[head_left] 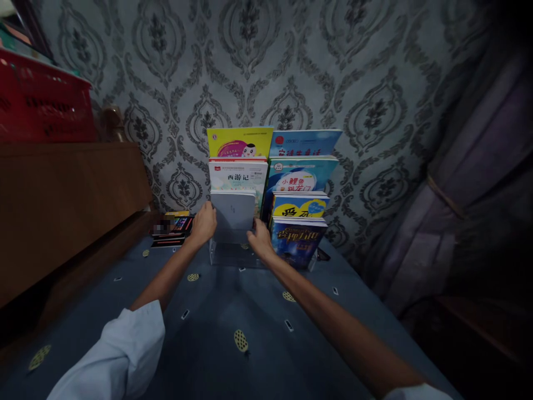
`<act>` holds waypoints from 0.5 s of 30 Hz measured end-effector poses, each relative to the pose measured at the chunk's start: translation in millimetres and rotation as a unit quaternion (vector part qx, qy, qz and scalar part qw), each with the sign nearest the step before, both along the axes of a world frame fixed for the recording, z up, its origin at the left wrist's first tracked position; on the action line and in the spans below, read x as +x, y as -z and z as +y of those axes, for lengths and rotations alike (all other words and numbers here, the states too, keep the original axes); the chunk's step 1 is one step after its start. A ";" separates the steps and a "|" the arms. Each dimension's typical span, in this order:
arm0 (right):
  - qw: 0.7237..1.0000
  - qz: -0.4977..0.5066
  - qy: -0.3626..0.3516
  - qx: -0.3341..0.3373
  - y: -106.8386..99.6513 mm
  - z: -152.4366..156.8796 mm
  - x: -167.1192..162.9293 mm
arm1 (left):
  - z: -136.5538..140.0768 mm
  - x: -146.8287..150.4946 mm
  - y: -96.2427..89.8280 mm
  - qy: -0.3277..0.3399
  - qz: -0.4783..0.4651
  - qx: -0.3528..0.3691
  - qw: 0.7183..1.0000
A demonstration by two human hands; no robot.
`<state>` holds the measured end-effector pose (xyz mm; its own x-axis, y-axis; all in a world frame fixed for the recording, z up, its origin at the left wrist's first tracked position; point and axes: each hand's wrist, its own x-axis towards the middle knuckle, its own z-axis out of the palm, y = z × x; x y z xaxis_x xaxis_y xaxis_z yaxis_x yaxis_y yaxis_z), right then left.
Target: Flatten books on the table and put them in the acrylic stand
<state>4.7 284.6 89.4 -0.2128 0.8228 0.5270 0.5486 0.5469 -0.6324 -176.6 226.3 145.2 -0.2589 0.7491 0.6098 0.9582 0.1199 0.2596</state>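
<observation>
A plain grey-covered book [233, 210] stands upright in the left column of a clear stepped book rack [235, 256]. My left hand [204, 223] is closed on the book's left edge. My right hand [261, 239] holds its lower right edge, close to the neighbouring column. Behind the grey book rise a white book [238, 173] and a yellow book [240, 140]. To the right stand a dark blue book [297, 241] in front, a yellow-and-blue one [300, 206], and two blue books behind. The fingertips behind the grey cover are partly hidden.
Dark books [170, 236] lie stacked left of the rack on the dark blue patterned cloth [216, 333]. A wooden headboard-like piece [70, 205] bounds the left side, with a red basket [45, 100] above it. Patterned wallpaper is behind; a tied curtain [441, 211] hangs right.
</observation>
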 end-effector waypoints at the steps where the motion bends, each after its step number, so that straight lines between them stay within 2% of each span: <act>1: 1.000 0.001 -0.001 0.000 0.5 0.6 0.3 | -0.5 0.8 -0.7 0.001 -0.008 -0.007 1.000; 6: 1.000 0.004 -0.010 0.005 3.9 3.9 1.9 | -0.6 0.7 -1.0 0.005 -0.013 -0.008 1.000; 15: 0.999 0.002 -0.043 0.004 8.3 10.5 9.4 | -1.4 -16.6 1.5 0.069 -0.028 -0.018 0.997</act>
